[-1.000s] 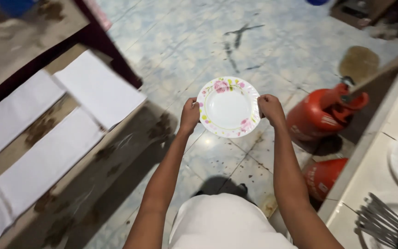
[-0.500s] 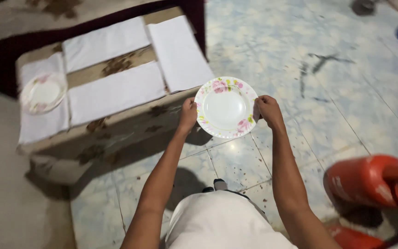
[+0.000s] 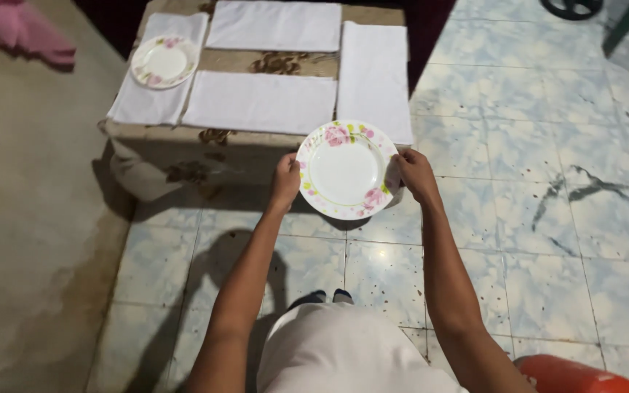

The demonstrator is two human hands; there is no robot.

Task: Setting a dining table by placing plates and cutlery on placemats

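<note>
While a low table (image 3: 183, 149) with white cloths (image 3: 260, 102) and a small plate (image 3: 163, 62) is standing on the pale tiled floor (image 3: 547, 182), both hands are holding a flowered plate (image 3: 347, 169) in the air just before it. The left hand (image 3: 285, 180) and right hand (image 3: 415, 175) are pinching its opposite edges, fingers curled underneath.

No packages, labels, signs or screens appear anywhere in view.
</note>
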